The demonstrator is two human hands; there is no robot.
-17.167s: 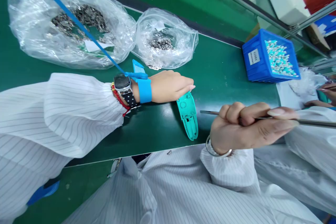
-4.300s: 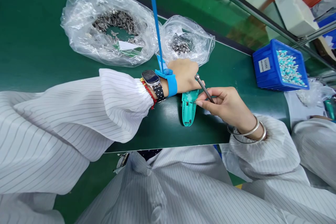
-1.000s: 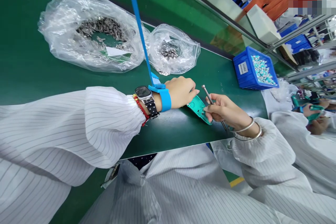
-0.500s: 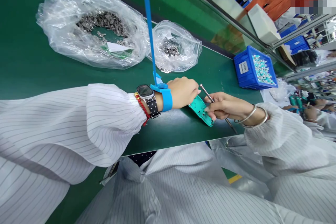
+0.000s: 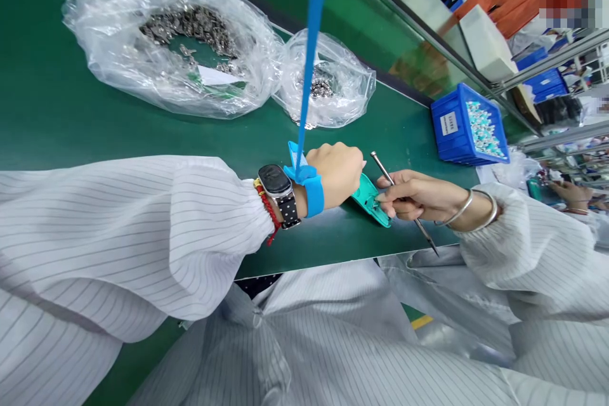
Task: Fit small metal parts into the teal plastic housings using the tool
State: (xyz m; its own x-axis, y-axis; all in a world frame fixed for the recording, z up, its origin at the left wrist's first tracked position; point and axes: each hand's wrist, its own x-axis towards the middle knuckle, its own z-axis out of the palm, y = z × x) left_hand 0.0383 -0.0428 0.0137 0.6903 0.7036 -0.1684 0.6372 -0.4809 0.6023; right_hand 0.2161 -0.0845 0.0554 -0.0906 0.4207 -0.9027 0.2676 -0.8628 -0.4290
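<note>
Green table (image 5: 71,130); hands (image 5: 335,174) hold teal shell (image 5: 365,193), metal rod (image 5: 425,233).

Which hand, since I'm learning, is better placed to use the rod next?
Right, likely: the right hand holds the rod, fingers at the near end of the shell; the left hand is at its far end.

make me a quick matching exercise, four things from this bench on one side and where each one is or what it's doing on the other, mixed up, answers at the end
1 metal rod
2 blue wristband
3 blue bin
4 teal shell

A holds small teal and white pieces
B between the left hand and the right hand
C held in the right hand
D next to the watch

Pairs: 1-C, 2-D, 3-A, 4-B
</note>
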